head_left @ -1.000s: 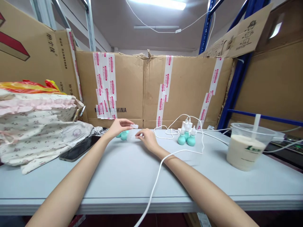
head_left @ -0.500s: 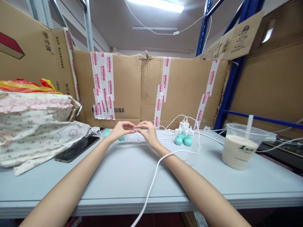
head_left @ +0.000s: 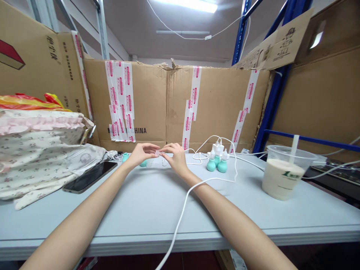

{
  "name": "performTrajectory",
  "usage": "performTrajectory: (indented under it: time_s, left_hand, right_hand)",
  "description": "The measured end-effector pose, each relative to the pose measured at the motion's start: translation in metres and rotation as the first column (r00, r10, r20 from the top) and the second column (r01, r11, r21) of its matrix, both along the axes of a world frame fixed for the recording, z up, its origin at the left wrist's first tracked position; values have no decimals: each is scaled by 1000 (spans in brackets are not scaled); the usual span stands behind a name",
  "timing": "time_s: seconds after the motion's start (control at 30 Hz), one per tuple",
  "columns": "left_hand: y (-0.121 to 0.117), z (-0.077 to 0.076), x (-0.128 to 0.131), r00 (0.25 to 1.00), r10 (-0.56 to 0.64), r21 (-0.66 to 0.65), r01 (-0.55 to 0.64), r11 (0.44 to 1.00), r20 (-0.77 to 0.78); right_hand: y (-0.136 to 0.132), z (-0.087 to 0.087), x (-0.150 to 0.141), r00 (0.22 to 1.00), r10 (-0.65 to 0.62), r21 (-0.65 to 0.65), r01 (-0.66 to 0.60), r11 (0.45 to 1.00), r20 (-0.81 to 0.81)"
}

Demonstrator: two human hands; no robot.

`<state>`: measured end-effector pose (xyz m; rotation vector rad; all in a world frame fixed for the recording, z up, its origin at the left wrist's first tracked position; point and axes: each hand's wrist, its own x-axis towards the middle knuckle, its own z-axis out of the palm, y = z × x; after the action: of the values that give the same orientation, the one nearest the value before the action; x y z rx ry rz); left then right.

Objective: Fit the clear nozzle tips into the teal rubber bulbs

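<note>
Over the far middle of the table, my left hand and my right hand meet at the fingertips. Both pinch a small clear plastic piece between them; its exact kind is too small to make out. Just below, other clear pieces lie on the table. A teal bulb shows partly behind my left hand, and another teal piece sits farther left. To the right of my right hand stand several teal squeeze bulbs with clear nozzles, grouped together upright.
A white cable runs over my right forearm from a white charger. A phone and a floral cloth bag lie left. A drink cup with straw stands right. Cardboard walls the back of the table.
My fingertips have parted slightly, so more of the clear piece shows between them. The whole view has shifted a little; the other things stay in place.
</note>
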<state>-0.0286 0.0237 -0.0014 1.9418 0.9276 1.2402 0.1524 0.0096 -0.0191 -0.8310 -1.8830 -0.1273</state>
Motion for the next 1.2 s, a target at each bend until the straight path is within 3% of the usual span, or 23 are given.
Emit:
performTrajectory:
  time_s: [0.2, 0.33, 0.5, 0.7, 0.8, 0.93, 1.2]
  left_hand:
    - [2, -1, -3, 1000, 19, -5, -19, 1000, 5]
    - [2, -1, -2, 1000, 7, -19, -7, 1000, -7]
    - [0, -5, 1, 997, -31, -61, 36, 998, 68]
    - [5, -19, 6, 980, -121, -207, 153, 966, 157]
    - [9, -23, 4, 988, -92, -218, 119, 969, 128]
    - [11, -21, 1, 993, -53, -233, 77, 969, 106]
    - [3, -16, 4, 971, -79, -287, 143, 947, 225]
  right_hand:
    - [-3, 0, 4, 984, -34, 44, 27, 999, 177]
    - [-3, 1, 5, 977, -40, 64, 27, 998, 208]
    - [-4, 0, 5, 982, 12, 20, -16, 1000, 187]
    - [-2, -3, 4, 984, 37, -23, -34, 999, 176]
    - [-2, -4, 3, 979, 33, -39, -26, 999, 200]
    - [-2, -5, 2, 978, 43, -55, -33, 998, 204]
    - [-3, -3, 2, 990, 65, -46, -60, 997, 123]
